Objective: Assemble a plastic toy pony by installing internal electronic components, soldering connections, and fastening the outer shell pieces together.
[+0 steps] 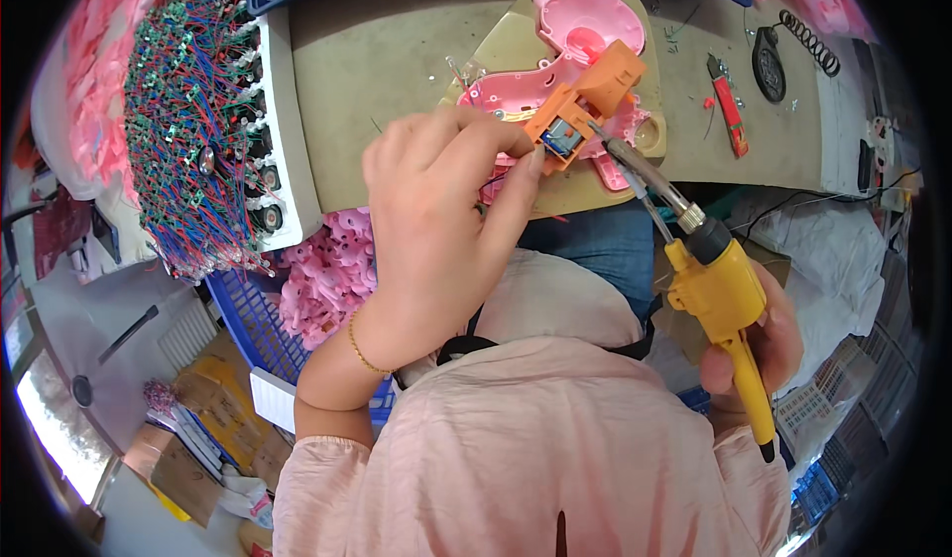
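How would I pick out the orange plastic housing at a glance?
On the drab greyish worktable, find the tan board bearing glossy pink plastic shells. Over them, the left hand pinches the orange plastic housing, with the yellow plastic soldering iron pointing at it. Its boxy orange body sets it apart from the rounded pink shells.

Left of left hand (426,190), wires (188,111) on tray (288,101); ahead-right, shell (590,19) on board (504,49); farther right, cutter (729,113); behind-left, parts (322,279) in basket (238,309).
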`<action>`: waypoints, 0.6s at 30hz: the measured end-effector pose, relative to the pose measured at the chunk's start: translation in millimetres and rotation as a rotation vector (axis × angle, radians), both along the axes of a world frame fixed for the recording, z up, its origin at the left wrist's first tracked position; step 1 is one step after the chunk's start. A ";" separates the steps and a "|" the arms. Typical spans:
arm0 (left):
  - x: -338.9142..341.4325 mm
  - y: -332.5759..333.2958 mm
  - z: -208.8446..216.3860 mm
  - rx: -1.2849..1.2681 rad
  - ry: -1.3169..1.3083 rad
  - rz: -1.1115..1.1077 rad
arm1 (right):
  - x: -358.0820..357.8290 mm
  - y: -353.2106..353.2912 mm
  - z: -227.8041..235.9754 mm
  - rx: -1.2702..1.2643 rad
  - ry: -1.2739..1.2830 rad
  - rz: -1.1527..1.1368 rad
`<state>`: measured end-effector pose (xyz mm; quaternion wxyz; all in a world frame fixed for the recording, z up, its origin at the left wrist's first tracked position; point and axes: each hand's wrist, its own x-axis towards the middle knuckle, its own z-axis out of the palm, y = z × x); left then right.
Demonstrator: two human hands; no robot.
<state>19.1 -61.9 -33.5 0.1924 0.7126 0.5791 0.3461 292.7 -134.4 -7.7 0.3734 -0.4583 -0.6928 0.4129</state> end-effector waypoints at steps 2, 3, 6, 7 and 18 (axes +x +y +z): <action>-0.1 1.7 -0.6 0.007 -0.018 0.008 | -4.4 10.5 0.9 0.074 0.007 0.068; -0.2 1.9 -0.6 -0.024 -0.024 -0.008 | -6.3 14.3 1.6 0.150 0.018 0.138; -1.1 1.6 0.3 -0.066 -0.020 -0.034 | -9.7 15.9 5.0 0.120 -0.029 0.126; -1.9 1.7 0.9 -0.075 -0.013 -0.044 | -10.7 16.1 4.7 0.119 -0.029 0.127; -3.3 9.7 10.5 -0.049 0.084 -0.083 | -25.1 36.8 2.8 0.164 0.061 0.199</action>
